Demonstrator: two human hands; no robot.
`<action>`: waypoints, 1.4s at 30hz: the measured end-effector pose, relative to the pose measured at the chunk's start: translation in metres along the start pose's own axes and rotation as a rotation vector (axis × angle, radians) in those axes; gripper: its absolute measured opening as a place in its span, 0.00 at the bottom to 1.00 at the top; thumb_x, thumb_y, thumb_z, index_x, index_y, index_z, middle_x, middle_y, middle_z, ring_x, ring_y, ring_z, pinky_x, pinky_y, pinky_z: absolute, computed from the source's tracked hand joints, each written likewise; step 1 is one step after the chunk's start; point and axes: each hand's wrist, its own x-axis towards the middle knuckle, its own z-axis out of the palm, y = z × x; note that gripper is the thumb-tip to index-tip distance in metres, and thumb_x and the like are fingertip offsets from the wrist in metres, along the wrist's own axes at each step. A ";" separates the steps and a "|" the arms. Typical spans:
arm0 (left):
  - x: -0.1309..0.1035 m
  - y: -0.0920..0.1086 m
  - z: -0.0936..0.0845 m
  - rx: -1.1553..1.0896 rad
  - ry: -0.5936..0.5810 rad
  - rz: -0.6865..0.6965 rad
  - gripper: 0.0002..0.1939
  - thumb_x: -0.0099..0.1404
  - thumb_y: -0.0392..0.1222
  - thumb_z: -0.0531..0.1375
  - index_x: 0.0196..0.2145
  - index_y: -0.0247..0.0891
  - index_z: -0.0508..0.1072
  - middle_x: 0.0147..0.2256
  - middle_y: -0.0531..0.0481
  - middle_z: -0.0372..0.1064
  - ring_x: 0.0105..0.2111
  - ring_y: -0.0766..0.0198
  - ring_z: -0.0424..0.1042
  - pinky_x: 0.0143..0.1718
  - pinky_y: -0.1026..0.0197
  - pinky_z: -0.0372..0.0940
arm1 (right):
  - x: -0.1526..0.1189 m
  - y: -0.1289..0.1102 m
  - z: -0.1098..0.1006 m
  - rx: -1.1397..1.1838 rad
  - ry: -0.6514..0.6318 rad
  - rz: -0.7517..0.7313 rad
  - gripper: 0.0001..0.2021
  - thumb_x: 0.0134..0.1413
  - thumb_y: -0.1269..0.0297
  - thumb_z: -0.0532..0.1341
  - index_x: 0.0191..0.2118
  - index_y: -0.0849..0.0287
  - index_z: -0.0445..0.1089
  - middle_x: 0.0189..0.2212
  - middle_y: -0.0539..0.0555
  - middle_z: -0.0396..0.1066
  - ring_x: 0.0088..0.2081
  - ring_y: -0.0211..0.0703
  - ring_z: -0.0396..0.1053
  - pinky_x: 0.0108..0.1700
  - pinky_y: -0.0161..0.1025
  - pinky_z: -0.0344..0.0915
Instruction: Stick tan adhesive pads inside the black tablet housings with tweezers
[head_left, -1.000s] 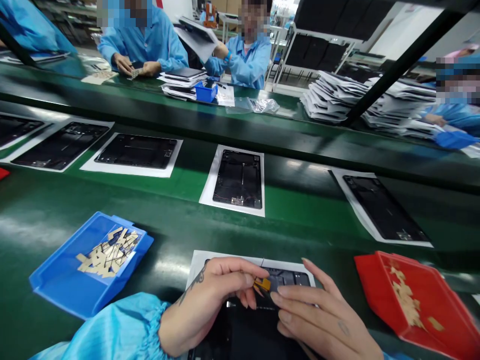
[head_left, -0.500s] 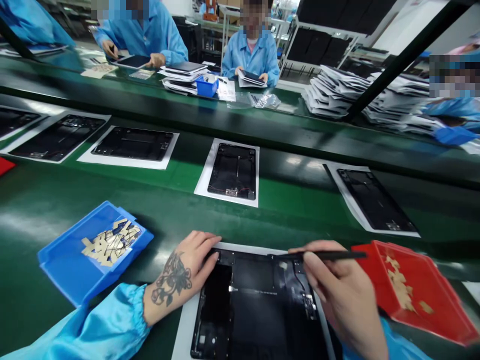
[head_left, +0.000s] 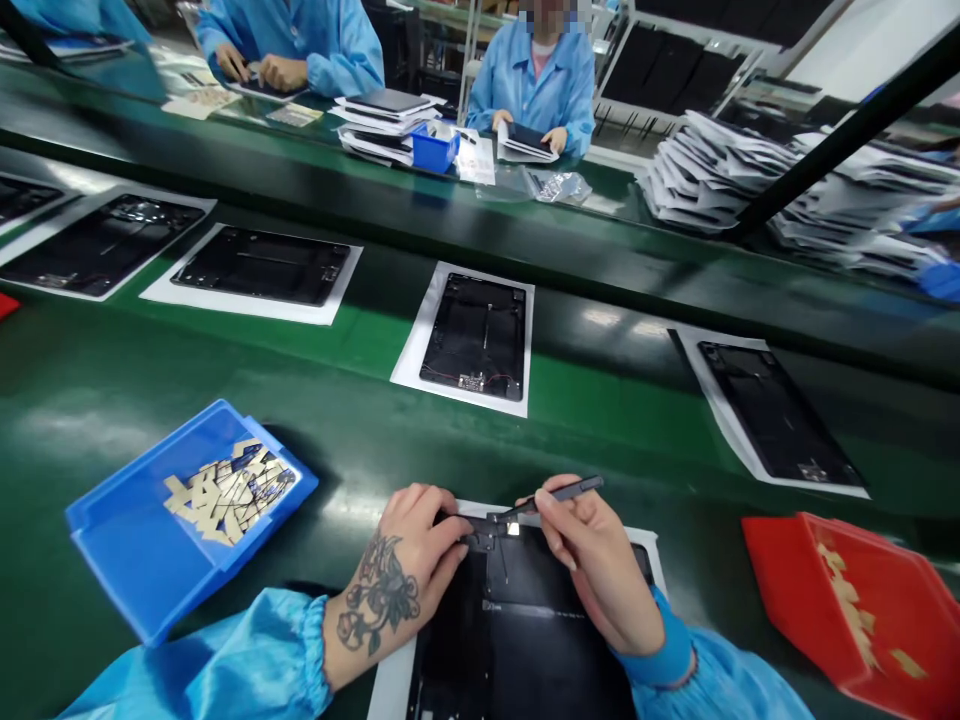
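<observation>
An open black tablet housing (head_left: 555,650) lies on a white sheet (head_left: 391,680) in front of me. My left hand (head_left: 412,570), with a tattoo on its back, rests at the housing's upper left corner; its thumb and fingertips are pinched at the edge, and what lies between them is too small to name. My right hand (head_left: 592,560) grips dark tweezers (head_left: 577,488), whose tip points left to the top edge of the housing. Beside that tip is a small pale, shiny piece (head_left: 513,528).
A blue bin (head_left: 142,540) with pale tabs and thin dark wires stands left, a red bin (head_left: 885,600) with tan pieces right. Several tablet housings on white sheets, one (head_left: 474,335) centrally, lie on the green belt (head_left: 592,385). People in blue work opposite, near stacked sheets (head_left: 697,175).
My right hand and the tweezers have moved left, to near my left hand. My left hand's fingers have drawn together at the corner. The view has shifted slightly.
</observation>
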 end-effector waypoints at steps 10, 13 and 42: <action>-0.004 -0.010 0.002 -0.075 -0.015 -0.005 0.12 0.65 0.32 0.53 0.43 0.40 0.72 0.41 0.45 0.65 0.43 0.56 0.63 0.44 0.50 0.60 | 0.005 0.008 0.003 -0.030 0.063 0.018 0.19 0.48 0.53 0.68 0.37 0.58 0.60 0.15 0.43 0.61 0.16 0.29 0.53 0.17 0.26 0.47; -0.003 -0.010 0.000 -0.055 -0.018 -0.010 0.12 0.65 0.32 0.52 0.41 0.41 0.73 0.41 0.45 0.65 0.43 0.56 0.63 0.43 0.50 0.60 | 0.004 0.010 0.004 -0.023 0.066 0.019 0.18 0.48 0.54 0.68 0.35 0.58 0.61 0.14 0.42 0.59 0.16 0.29 0.54 0.16 0.25 0.48; -0.008 -0.004 0.000 0.258 0.003 0.510 0.13 0.63 0.29 0.51 0.43 0.26 0.71 0.23 0.48 0.63 0.23 0.60 0.60 0.22 0.57 0.55 | -0.004 0.028 0.007 -0.351 -0.044 -0.151 0.10 0.56 0.58 0.63 0.36 0.59 0.65 0.22 0.50 0.70 0.21 0.36 0.69 0.21 0.30 0.67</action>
